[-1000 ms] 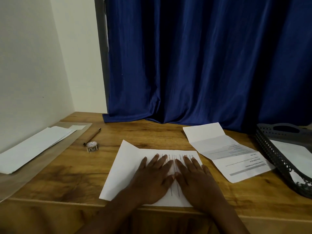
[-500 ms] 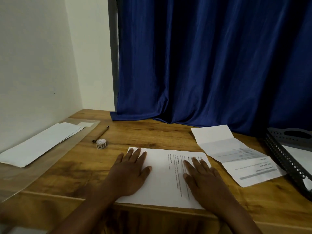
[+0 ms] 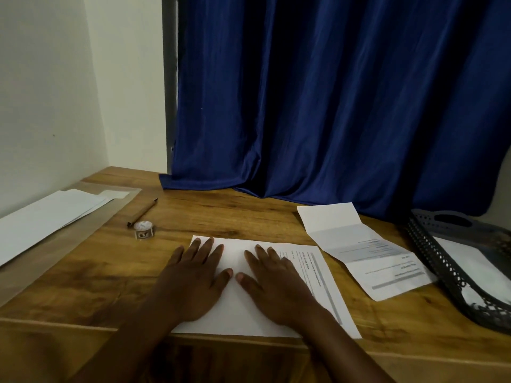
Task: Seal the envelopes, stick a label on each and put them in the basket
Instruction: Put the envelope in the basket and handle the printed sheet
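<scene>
Hands (image 3: 193, 277) closer together on sheet (image 3: 235, 313)

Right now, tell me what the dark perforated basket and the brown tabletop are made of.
Dark perforated basket: probably moulded plastic, matt grey, judging by its regular punched holes and a cut-out handle. Brown tabletop: wood or wood-look laminate, smooth with a slight sheen; streaked grain shows, but real or printed cannot be told.

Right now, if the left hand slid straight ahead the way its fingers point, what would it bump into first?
Probably nothing on the table. The left hand points up and slightly right, off the paper over bare wood, reaching the blue curtain first.
</scene>
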